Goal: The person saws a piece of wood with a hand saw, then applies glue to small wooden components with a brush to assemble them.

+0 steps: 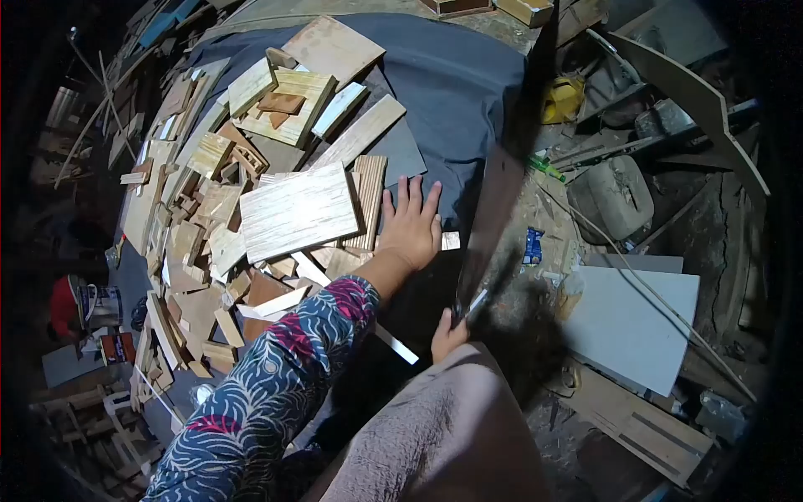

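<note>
My left hand (410, 227) lies flat, fingers spread, on the dark bench top (468, 92), right beside a ribbed wood strip (368, 201) and a pale rectangular board (297, 211). Its patterned blue sleeve (268, 393) reaches in from the lower left. My right hand (448, 335) pokes out of a grey-pink cloth sleeve (452, 427) and grips the lower end of a long dark flat piece (493, 209), which stands up on edge and leans away from me. What that piece is made of I cannot tell.
A heap of wood offcuts and small boards (209, 217) covers the left half of the bench. On the floor to the right lie a white panel (636, 318), a plank (644, 422), a yellow object (562, 99) and a curved wooden piece (703, 100). Cans (104, 305) stand at far left.
</note>
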A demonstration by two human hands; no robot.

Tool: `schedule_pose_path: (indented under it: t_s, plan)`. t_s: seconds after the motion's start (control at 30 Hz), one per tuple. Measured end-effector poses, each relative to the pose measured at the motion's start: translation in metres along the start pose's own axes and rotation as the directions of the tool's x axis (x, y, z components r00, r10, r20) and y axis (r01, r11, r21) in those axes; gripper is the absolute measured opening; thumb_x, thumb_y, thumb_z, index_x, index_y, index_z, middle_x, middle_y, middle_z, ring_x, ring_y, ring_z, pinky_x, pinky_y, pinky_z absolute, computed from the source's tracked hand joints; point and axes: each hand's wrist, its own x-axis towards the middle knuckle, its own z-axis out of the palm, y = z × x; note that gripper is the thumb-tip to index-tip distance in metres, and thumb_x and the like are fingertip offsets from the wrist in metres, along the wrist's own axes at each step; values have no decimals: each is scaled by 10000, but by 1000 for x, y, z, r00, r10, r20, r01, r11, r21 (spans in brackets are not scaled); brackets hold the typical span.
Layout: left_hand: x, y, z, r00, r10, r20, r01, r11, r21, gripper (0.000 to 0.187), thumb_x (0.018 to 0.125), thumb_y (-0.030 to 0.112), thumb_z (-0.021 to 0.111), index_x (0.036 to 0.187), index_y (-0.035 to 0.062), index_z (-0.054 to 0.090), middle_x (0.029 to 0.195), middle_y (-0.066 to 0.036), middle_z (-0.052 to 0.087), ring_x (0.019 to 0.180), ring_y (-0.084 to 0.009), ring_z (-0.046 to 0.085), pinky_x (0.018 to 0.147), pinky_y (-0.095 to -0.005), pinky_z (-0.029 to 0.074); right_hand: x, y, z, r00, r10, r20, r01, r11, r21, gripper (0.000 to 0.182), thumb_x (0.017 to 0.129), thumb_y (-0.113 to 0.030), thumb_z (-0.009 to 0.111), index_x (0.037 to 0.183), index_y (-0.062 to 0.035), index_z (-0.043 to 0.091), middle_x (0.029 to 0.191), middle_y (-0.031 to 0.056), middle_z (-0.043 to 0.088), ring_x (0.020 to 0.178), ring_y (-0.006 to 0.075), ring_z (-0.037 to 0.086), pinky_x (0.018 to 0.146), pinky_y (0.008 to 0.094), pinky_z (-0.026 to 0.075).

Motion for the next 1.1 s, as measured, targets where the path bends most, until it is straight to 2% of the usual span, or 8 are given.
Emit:
schedule_pose_path:
  t_s: [0.03,0.07,0.1,0.17,0.2,0.3,0.7,1.1]
  plan:
    - [1,0,2,1000,4,-5,-4,1000,-14,538,846,262,378,1342,101,247,1356,-212,226,1273,-404,163,1005,-563,134,10,-11,2,997,-21,-76,22,1000,16,367,813,-280,581,969,51,560,774,229,597,703,367,593,621,396,450]
    - [3,0,3,1000,9,-14,-10,1000,-24,533,847,259,374,1340,98,252,1355,-214,227,1272,-406,164,1006,-560,135,16,9,12,994,105,-16,-104,993,57,347,818,-273,573,901,64,569,732,228,589,674,374,582,596,397,438]
    - [-1,-3,-3,1000,12,-23,-12,1000,-4,533,847,259,374,1340,98,252,1355,-214,227,1272,-406,164,1006,-560,135,12,0,17,995,99,-12,-98,992,78,347,818,-273,573,901,64,569,732,228,589,674,374,582,596,397,438]
    - [-2,-3,-1,1000,9,-22,-9,1000,-30,534,841,271,363,1333,88,268,1359,-212,230,1279,-395,157,1021,-543,108,15,-12,21,997,62,-39,-58,993,99,345,819,-276,572,862,67,569,720,230,588,674,376,582,593,395,437]
    - [-1,-2,-1,1000,6,-25,-7,999,-34,534,841,271,363,1333,88,268,1359,-212,230,1279,-395,157,1021,-543,108,16,-29,20,992,-53,-118,63,995,81,352,817,-282,576,843,68,569,706,231,585,666,376,581,591,399,437]
    - [-1,-1,-1,999,9,-31,-10,1000,-19,529,845,260,375,1336,98,265,1353,-214,234,1273,-405,162,1011,-550,134,18,-23,27,997,-51,-57,54,997,49,355,818,-284,575,852,70,572,707,231,586,664,374,582,594,399,439]
    - [-1,-2,-1,999,11,-50,-13,999,-43,523,838,258,379,1325,92,288,1344,-215,248,1268,-404,173,1011,-552,127,20,-31,21,997,-45,-62,44,999,-13,322,824,-266,569,926,40,576,727,211,599,680,367,586,610,386,444]
    - [-1,-2,0,996,17,-88,-22,999,-48,522,833,250,388,1320,90,293,1331,-216,264,1257,-404,197,1005,-555,141,20,-30,24,998,-36,-60,34,999,-30,321,814,-275,580,853,44,581,684,205,593,622,367,580,566,394,437]
